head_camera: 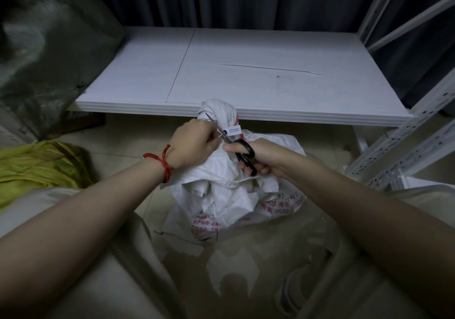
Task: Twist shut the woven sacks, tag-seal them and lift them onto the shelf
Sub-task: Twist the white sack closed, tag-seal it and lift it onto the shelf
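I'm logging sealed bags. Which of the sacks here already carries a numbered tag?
The white woven sack with red print: a white tag marked 000122 sits at its twisted neck. The dark grey-green sack and yellow-green sack show none.

Right hand (261, 156) grips black-handled scissors (242, 154) at white numbered tag (233, 130); left hand (194, 143) pinches twisted white woven sack (221, 190) neck.

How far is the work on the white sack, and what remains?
Done: the white sack has its neck twisted shut and a numbered tag on it. In hand: the left hand pinches the tie end while the right hand holds scissors at it, apparently trimming. Left: the sack stands on the floor, not yet on the shelf.
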